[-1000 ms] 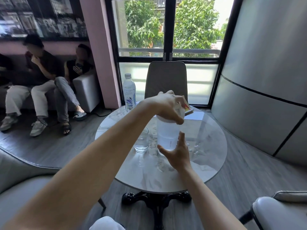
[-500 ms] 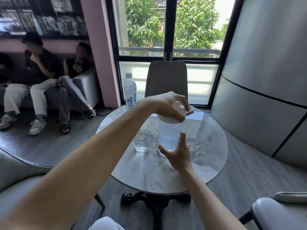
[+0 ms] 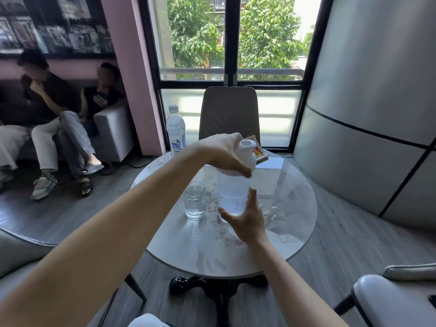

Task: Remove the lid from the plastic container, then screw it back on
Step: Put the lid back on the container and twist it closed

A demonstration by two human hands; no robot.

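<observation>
- Translucent white plastic container [image 3: 233, 197], tall and round, stands upright near the centre of the round marble-look counter [image 3: 292, 208], just right of a short clear drinking glass [image 3: 194, 200] w/ water in it.
- Left hand [image 3: 224, 153] reaches over from the left; its grip is closed over the white domed screw lid [image 3: 247, 159], thumb at the lid's lower rim, fingers wrapped round the far side. Lid's raised spout pokes up above the knuckles.
- Right hand [image 3: 246, 218] is at the container's lower body, grip wide: thumb and fingers spread, palm near the wall. Cannot tell whether it actually presses the plastic or sits just off it.
- Lid looks seated on the container; whether it's mid-unscrew or mid-tighten isn't readable here.
- Handling, as a judgement: thin-walled plastic, light, likely to flex if squeezed hard; smooth sides prob. slippery. A liquid line shows partway up, so some weight low down and a spill risk if tipped w/ the lid off.
- Best hold: lid by its broad rim for torque, not the spout; body low and firm to stop it spinning on the slick counter.
- Nearby: clear plastic water bottle [image 3: 175, 129] at the counter's far edge, a colourful card or booklet [image 3: 259, 152] behind the lid; the glass stands close enough to be knocked.
</observation>
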